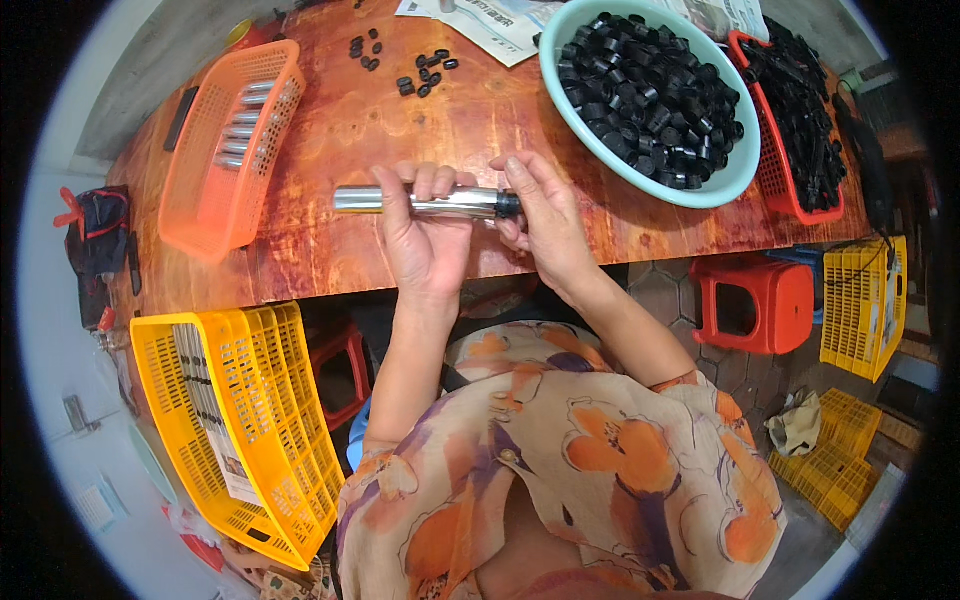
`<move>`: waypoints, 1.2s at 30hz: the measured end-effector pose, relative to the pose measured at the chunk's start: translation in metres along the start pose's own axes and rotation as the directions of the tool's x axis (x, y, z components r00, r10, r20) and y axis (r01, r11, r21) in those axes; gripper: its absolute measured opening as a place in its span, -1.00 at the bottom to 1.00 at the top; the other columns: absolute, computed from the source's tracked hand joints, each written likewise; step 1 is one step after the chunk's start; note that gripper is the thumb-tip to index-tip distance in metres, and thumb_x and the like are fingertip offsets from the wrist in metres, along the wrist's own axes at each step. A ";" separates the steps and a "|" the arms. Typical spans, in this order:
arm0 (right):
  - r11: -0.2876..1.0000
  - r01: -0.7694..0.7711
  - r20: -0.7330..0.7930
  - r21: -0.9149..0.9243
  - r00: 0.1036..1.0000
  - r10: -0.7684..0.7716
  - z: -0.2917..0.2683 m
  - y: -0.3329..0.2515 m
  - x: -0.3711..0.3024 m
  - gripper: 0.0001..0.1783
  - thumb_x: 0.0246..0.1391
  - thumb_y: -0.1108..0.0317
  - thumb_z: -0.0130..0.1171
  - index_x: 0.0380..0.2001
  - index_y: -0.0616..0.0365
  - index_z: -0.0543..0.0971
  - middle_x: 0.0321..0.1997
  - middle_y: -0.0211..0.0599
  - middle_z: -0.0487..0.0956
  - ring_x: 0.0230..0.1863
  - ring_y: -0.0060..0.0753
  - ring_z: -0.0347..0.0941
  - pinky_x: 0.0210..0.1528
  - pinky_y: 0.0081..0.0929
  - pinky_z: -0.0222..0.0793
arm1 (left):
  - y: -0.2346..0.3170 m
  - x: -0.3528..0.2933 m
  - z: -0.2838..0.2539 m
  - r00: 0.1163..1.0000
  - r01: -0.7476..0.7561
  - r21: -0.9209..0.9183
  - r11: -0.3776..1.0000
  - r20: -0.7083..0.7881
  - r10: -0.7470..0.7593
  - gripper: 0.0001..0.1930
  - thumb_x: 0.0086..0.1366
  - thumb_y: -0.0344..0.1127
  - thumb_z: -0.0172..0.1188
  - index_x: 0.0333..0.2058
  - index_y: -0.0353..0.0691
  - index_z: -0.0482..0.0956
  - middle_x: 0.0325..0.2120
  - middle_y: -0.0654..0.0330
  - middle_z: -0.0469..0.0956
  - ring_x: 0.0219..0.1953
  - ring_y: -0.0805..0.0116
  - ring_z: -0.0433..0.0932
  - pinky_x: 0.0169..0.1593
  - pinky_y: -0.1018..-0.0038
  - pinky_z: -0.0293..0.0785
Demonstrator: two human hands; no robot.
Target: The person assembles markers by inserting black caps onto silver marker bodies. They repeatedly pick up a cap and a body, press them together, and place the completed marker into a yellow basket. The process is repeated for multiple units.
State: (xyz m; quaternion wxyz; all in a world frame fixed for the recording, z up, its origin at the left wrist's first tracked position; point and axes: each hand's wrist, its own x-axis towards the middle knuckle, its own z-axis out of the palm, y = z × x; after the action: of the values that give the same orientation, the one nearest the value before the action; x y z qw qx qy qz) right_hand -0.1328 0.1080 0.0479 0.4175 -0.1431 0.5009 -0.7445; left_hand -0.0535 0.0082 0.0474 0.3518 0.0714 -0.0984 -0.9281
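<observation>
Above the table's near edge, my left hand (430, 240) is wrapped round a shiny metal tube (355, 199) that lies level, left to right. At the tube's right end is a black cap (508, 206). The fingers and thumb of my right hand (550, 215) close round this cap. Several similar black caps fill a light blue basin (560, 120) at the far right. An orange plastic basket (200, 215) on the left holds several metal tubes (240, 125).
Small black parts (425, 75) lie scattered on the wooden table (330, 110), with newspaper (500, 30) behind. A red basket (775, 180) of black pieces stands at the right. Below are a yellow crate (260, 400) at left and a red stool (760, 300) at right.
</observation>
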 end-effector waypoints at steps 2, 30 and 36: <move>0.997 0.064 0.011 -0.033 0.998 -0.064 0.004 0.002 -0.001 -0.75 0.26 0.16 -0.07 -0.20 0.11 0.39 -0.63 -0.58 0.28 -0.67 -0.84 0.12 -0.65 -0.84 -0.04 | 0.002 0.000 0.004 0.999 -0.032 0.029 0.999 -0.037 0.033 -0.70 0.23 -0.06 0.14 -0.52 -0.08 0.31 -0.67 0.42 0.16 -0.48 0.51 0.25 -0.05 0.37 0.28; 0.830 0.423 -0.035 -0.365 0.884 -0.466 0.010 0.006 -0.002 -0.90 0.18 0.43 -0.13 -0.31 0.20 0.37 -0.74 -0.30 0.36 -0.68 -0.63 0.28 -0.62 -0.53 0.20 | -0.005 -0.016 0.020 0.988 -0.103 0.122 0.987 -0.101 0.116 -0.72 0.33 -0.11 0.02 -0.19 -0.20 0.34 -0.66 0.39 0.13 -0.52 0.54 0.20 -0.15 0.43 0.37; 0.842 0.405 -0.031 -0.356 0.896 -0.444 0.012 0.000 -0.004 -0.90 0.18 0.43 -0.13 -0.34 0.20 0.37 -0.69 -0.40 0.34 -0.63 -0.69 0.24 -0.59 -0.58 0.19 | -0.010 -0.016 0.022 0.985 -0.157 0.128 0.979 -0.056 0.165 -0.73 0.33 -0.09 0.01 -0.17 -0.15 0.36 -0.66 0.41 0.10 -0.54 0.57 0.17 -0.16 0.48 0.34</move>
State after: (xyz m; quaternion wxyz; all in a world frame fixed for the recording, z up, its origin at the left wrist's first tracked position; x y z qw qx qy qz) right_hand -0.1226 0.1033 0.0543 0.1822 -0.2784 0.6003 -0.7273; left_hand -0.0519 0.0291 0.0675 0.4237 0.1155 -0.1493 -0.8859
